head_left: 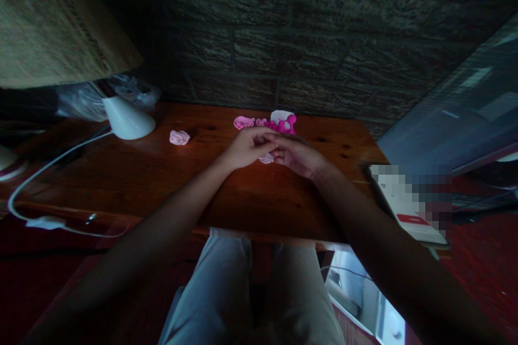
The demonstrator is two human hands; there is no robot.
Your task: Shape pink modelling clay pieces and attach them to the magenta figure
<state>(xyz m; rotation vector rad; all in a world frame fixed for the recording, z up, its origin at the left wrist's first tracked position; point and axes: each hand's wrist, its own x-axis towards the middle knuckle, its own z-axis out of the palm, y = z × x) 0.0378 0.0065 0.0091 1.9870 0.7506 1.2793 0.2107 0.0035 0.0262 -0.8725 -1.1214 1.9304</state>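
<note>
Pale pink clay-like piece (266,158): just below the meeting fingers, near the middle of the surface (259,199); partly covered, so whether it is held or merely lies there cannot be told.
Left hand (247,146): bent over from the left, fingers curled inward and touching those of the other hand.
Right hand (297,155): reaches in from the right, palm partly turned up, fingers bent; whether anything is pinched between the two hands cannot be told.
Squashing risk: the material looks soft, so too hard a press would probably flatten or tear the piece.
Pink pieces behind the hands: a ruffled pink piece (244,122), a smaller curled one (261,122) and a magenta knobbed shape (290,123), with a whitish piece (280,115) behind it.
Knocking risk: these sit close beyond the knuckles; a forward slip could dent or shift them.
Pale pink lump (179,137): alone on the left, well apart from the hands.
Desk lamp (131,118): beyond that lump, its cord (52,160) looping to the front edge near the left forearm.
Snagging risk: an arm catching the cord might drag the lamp.
Dim light: the hands shade the piece, so a misplaced fingertip could go unnoticed.
</note>
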